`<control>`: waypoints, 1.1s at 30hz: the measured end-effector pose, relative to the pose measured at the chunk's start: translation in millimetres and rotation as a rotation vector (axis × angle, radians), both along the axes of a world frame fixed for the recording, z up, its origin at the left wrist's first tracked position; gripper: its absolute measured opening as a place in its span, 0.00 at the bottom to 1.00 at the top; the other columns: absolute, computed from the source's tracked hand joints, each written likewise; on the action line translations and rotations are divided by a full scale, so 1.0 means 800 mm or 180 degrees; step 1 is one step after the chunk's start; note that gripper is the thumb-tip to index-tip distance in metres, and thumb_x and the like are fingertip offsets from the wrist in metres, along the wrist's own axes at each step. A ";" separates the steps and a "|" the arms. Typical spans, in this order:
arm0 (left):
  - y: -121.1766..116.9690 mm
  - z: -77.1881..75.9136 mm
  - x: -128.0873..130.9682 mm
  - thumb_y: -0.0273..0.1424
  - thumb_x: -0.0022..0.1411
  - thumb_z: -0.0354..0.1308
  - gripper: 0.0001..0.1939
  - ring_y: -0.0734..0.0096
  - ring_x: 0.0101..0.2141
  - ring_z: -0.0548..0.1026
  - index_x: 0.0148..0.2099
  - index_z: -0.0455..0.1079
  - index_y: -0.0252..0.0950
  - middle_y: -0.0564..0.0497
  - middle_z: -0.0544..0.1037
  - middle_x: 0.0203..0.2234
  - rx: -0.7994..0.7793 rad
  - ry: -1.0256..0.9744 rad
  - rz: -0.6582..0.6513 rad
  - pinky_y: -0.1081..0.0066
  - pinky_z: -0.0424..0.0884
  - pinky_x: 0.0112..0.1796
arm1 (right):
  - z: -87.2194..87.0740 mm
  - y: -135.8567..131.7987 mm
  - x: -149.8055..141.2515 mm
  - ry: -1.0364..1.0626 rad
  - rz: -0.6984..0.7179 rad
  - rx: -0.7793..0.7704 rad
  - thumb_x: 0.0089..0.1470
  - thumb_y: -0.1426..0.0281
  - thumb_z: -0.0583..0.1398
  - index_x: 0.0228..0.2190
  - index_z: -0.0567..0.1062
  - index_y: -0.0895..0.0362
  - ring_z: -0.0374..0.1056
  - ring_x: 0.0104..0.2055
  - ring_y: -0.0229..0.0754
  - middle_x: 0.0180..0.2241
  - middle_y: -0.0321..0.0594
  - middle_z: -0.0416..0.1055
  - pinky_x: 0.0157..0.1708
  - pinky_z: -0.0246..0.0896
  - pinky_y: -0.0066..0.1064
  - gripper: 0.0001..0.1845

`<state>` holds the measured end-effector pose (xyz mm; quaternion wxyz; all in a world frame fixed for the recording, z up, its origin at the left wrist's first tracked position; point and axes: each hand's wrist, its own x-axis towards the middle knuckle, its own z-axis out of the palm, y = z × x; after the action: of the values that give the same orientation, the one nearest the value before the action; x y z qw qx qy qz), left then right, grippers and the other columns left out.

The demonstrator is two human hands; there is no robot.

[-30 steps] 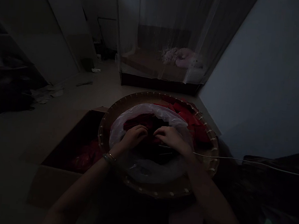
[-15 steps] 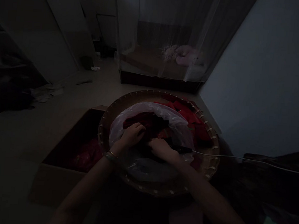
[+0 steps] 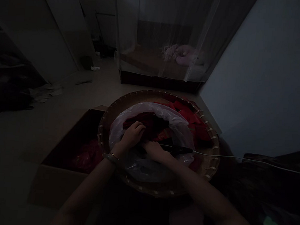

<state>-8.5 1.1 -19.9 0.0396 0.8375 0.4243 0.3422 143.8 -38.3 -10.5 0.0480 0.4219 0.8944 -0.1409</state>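
Note:
Over the mouth of a whitish plastic bag [image 3: 152,107], my left hand [image 3: 134,133] curls its fingers at dark red material [image 3: 149,119]. My right hand [image 3: 156,151] is closed close beside it, fingertips pointing left and mostly hidden in shadow. What either hand grips is too dark to make out. A black corded tool [image 3: 180,149] with thin metal prongs lies just right of my right hand. The bag sits in a round woven bamboo tray [image 3: 125,102]. Red packets [image 3: 186,113] are heaped at the tray's far right.
Left of the tray stands an open cardboard box [image 3: 58,181] with red plastic-wrapped material [image 3: 89,156] inside. A white cord [image 3: 224,155] runs from the tool off to the right. Beyond is a netted bed [image 3: 148,62]; a pale wall [image 3: 267,73] rises at right.
My right hand has moved left and down, closer to my left hand, uncovering the black tool and a reddish patterned piece. My left hand has shifted only slightly.

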 end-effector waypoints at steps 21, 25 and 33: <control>-0.002 -0.001 -0.002 0.28 0.63 0.52 0.08 0.71 0.38 0.73 0.41 0.71 0.37 0.48 0.72 0.39 0.0054 -0.0419 -0.0060 0.72 0.71 0.39 | 0.001 0.020 0.028 0.0747 -0.0656 -0.0138 0.43 0.73 0.59 0.30 0.77 0.59 0.72 0.33 0.43 0.31 0.44 0.77 0.30 0.59 0.27 0.09; -0.002 -0.004 -0.003 0.27 0.63 0.52 0.08 0.72 0.39 0.73 0.41 0.72 0.39 0.49 0.72 0.39 0.0031 -0.0418 -0.0023 0.73 0.71 0.39 | 0.016 0.027 0.054 0.1664 -0.0968 -0.0241 0.43 0.74 0.59 0.30 0.78 0.60 0.71 0.32 0.40 0.30 0.41 0.77 0.31 0.60 0.26 0.10; -0.006 -0.001 -0.002 0.27 0.62 0.53 0.09 0.72 0.36 0.74 0.41 0.73 0.39 0.49 0.73 0.41 0.0083 -0.0246 -0.0017 0.74 0.70 0.35 | 0.081 0.031 0.065 0.2843 -0.1766 -0.0540 0.44 0.66 0.60 0.31 0.76 0.59 0.65 0.21 0.34 0.22 0.35 0.72 0.20 0.58 0.23 0.12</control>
<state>-10.0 -4.0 -20.9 0.0460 0.8252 0.4157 0.3796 196.1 -13.7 53.9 -0.3426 0.5361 0.6680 -0.3860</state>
